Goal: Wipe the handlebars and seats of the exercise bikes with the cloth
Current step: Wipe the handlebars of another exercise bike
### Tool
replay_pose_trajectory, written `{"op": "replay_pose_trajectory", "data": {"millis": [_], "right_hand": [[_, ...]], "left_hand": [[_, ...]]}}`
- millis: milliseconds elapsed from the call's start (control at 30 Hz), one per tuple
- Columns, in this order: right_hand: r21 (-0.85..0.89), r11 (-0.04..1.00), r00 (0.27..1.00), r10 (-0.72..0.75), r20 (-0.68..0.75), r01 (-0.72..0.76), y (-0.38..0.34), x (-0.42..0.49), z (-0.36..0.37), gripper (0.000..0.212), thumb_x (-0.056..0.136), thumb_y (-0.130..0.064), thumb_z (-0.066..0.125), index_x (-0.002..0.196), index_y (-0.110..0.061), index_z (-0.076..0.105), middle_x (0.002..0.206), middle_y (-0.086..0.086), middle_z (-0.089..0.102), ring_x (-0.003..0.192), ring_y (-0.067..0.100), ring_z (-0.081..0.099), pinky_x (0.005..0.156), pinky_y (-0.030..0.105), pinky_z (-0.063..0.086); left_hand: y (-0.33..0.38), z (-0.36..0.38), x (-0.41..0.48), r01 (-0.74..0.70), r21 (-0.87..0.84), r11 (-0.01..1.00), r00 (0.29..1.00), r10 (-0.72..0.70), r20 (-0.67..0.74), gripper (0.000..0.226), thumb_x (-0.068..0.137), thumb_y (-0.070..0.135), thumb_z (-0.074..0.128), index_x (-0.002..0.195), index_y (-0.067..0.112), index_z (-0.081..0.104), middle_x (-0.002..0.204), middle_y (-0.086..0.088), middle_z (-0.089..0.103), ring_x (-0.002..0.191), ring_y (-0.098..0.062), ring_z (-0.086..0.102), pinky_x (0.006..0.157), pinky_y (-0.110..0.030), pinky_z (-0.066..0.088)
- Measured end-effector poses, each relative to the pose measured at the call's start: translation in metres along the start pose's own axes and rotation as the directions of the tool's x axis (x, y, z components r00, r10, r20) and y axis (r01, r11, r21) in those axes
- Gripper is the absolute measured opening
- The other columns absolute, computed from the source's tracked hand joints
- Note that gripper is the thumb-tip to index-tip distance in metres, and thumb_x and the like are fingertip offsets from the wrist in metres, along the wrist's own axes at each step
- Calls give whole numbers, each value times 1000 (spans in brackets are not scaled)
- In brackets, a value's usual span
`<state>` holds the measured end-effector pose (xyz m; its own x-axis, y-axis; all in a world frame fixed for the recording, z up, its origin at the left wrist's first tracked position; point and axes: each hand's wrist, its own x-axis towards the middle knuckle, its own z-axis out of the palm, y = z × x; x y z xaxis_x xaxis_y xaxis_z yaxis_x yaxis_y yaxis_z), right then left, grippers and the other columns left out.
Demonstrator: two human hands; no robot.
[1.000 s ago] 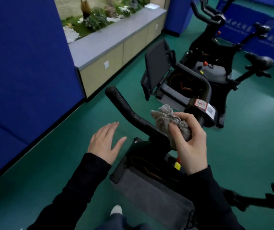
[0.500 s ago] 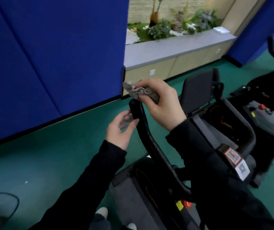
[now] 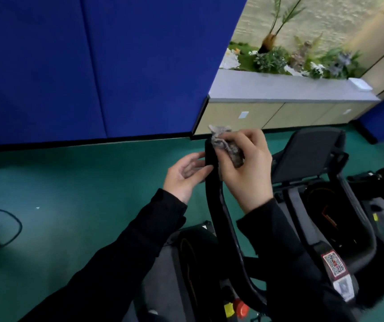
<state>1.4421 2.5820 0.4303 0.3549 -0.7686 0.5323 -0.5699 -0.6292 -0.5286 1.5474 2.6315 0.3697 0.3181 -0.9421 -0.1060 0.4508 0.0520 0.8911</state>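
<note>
Green floor [image 3: 93,182], R hand [image 3: 249,173] grips cloth [image 3: 227,147] on handlebar [image 3: 216,201], L hand [image 3: 184,175] palm-up beside

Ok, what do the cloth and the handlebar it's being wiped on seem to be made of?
Cloth: grey and nubbly, bunched in the right hand. It looks like soft, matte microfibre or chenille, judging by its fuzzy, clumped surface.
Handlebar: black and mostly matte, with a faint sheen along one edge. It is probably a foam or rubber grip over a rigid tube, though the core is not visible.
</note>
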Motion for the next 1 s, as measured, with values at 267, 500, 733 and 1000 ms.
{"op": "replay_pose_trajectory", "data": {"millis": [267,500,733,1000], "right_hand": [[30,992,978,124,-166,-120,-7,-48,13,7,81,-3,72,88,0,70,91,14,57,83,12,55,79,6,40],[71,986,963,163,-216,-151,-14,-35,19,12,80,-1,72,92,0,71,93,12,57,86,18,57,82,11,41],[-5,999,964,34,-263,-37,-19,-27,21,9,81,-6,72,89,0,72,93,15,59,87,18,58,81,13,44],[-16,989,965,139,-224,-146,-21,-60,23,9,83,-7,68,89,-1,71,92,13,57,85,10,54,79,7,42]], "left_hand": [[-8,-7,2,54,-81,995,999,-54,9,32,88,-4,57,114,14,58,107,-13,62,100,-21,58,90,-33,48],[-12,-10,5,44,-100,994,997,-38,61,30,89,-2,56,105,23,62,100,-5,65,97,-22,59,89,-38,47],[-10,-12,9,65,-113,991,994,-54,97,29,89,-2,55,102,23,62,95,-4,64,92,-20,59,81,-31,50],[-10,-23,17,136,-121,983,980,-115,165,30,91,-4,51,102,22,62,99,1,67,87,-11,64,79,-28,50]]}}
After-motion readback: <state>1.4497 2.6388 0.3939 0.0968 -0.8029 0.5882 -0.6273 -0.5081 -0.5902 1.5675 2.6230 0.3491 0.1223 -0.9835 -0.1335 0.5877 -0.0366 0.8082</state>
